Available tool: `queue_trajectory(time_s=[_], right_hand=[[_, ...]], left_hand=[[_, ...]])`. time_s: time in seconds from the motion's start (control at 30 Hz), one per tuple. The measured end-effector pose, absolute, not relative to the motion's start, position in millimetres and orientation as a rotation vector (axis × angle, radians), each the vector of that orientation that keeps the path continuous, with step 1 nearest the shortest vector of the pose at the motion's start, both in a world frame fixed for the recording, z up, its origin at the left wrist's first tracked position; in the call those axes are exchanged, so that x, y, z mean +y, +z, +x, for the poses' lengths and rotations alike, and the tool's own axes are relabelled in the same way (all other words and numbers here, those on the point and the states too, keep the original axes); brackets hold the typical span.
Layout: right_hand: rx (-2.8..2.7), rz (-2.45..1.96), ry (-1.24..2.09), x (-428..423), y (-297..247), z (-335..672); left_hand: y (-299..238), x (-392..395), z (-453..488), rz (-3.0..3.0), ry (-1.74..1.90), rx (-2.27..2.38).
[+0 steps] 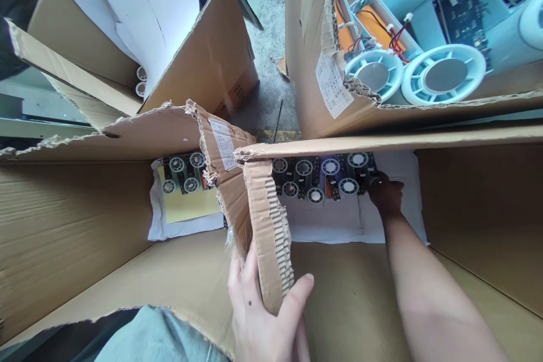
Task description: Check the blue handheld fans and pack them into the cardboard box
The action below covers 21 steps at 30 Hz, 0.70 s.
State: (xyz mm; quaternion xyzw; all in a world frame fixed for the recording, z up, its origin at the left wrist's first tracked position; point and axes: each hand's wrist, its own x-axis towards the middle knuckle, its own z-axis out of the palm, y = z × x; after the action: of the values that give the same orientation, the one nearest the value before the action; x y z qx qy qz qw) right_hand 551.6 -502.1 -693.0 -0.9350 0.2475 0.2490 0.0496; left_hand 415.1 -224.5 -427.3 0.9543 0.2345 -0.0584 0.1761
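My left hand (269, 308) straddles the torn cardboard walls (265, 226) where two open boxes meet, its thumb on the right side and its fingers on the left. Deep inside the right box, my right hand (387, 195) is closed at the right end of a row of circuit-board modules (331, 168) with round, pale, ringed ends. Its fingers are dark and partly hidden, and they seem to grip the endmost module. White sheeting (339, 220) lies under this row. Similar modules (184, 172) rest on a yellow sheet (190, 206) in the left box.
At the upper right, a box (314, 68) holds larger white cylinders (443, 76), orange parts with wires and circuit boards. Another carton (212, 51) with white sheeting stands at the upper left. Grey floor (265, 11) shows between them. Light-blue fabric (156, 336) is at the bottom.
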Motion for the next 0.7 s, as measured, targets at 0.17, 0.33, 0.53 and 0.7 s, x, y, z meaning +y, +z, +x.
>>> queue_trajectory(time_s=[0.17,0.33,0.53,0.7], right_hand=[[0.941,-2.687,0.661,-486.2,-685.6,551.2],[1.18,-2.542,0.294,-464.4,-681.1,527.8],[1.283,-2.064,0.346,-426.9,-708.5,472.0],[1.271,-1.754,0.399,-405.8,-730.4,459.7]], left_hand=[[-426.6,-226.0,417.9,2.683,-0.165,0.663],[-426.4,-226.5,417.3,2.675,-0.161,0.663],[-425.0,-228.1,419.0,2.668,-0.166,0.689],[-421.2,-230.7,423.2,2.649,-0.168,0.706]])
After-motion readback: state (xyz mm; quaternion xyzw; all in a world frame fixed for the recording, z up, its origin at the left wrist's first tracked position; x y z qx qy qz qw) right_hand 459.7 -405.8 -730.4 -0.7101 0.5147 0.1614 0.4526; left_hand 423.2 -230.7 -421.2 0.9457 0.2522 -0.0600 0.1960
